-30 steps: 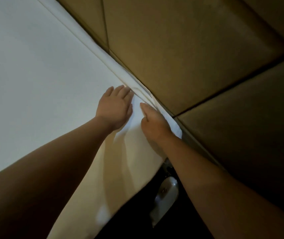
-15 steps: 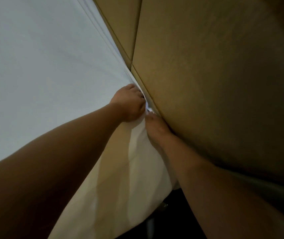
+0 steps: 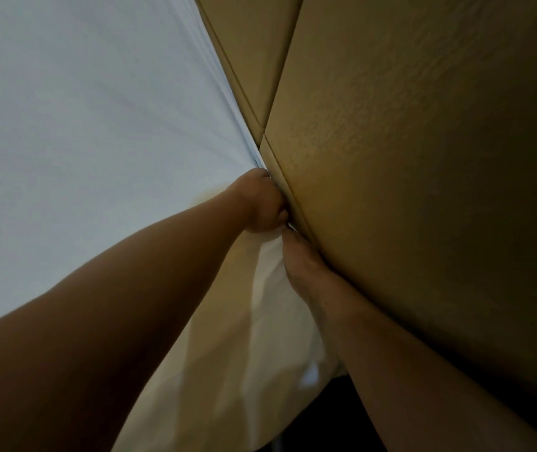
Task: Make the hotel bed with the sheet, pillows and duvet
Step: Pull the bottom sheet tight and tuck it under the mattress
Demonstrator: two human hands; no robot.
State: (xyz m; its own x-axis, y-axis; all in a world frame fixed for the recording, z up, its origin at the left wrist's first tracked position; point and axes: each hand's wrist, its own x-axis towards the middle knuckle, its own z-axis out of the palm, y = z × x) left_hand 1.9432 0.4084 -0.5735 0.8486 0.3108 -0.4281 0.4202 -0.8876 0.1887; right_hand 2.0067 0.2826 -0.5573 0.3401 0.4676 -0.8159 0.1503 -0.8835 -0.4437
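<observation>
Both hands tucked the sheet point(image 3: 81, 141) beside the padded headboard point(image 3: 407, 158): left hand point(image 3: 259, 203) curled, its hold unclear to me, right hand point(image 3: 306, 269) flat-fingered; a deeper push seemed due.

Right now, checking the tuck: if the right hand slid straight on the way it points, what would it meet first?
Probably the left hand, just ahead of the right hand along the headboard; depth is unclear.

Two bare forearms, uncovered from elbow to wrist, fill the lower part of the view. The left hand point(image 3: 260, 203) and right hand point(image 3: 306, 272) are bare as well, their fingers mostly hidden from sight.
</observation>
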